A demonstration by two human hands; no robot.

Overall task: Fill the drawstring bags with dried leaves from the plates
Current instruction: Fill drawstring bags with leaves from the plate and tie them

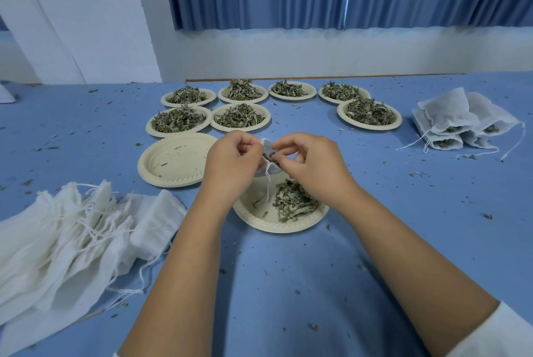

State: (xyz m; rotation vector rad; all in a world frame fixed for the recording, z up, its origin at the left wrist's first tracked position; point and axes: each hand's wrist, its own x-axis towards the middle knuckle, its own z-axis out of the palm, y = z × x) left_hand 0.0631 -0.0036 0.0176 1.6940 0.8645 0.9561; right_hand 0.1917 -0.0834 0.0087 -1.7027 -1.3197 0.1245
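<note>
Both hands pinch mouth of drawstring bag (267,145): left hand (230,160) on one side of rim, right hand (311,163) on other, fingers curled. Dark dried leaves (271,158) show at opening. Cord (267,183) dangles below grip.

Directly under grip: plate (259,222), part-pile remaining. Left of grip: emptied plates (173,160), stacked. Beyond grip: seven heaped plates (369,114), seemingly untouched. Far right: few filled bags (450,117). Near-left: large heap of empty bags (72,230).

Judgement: early stage, most filling remains.
</note>
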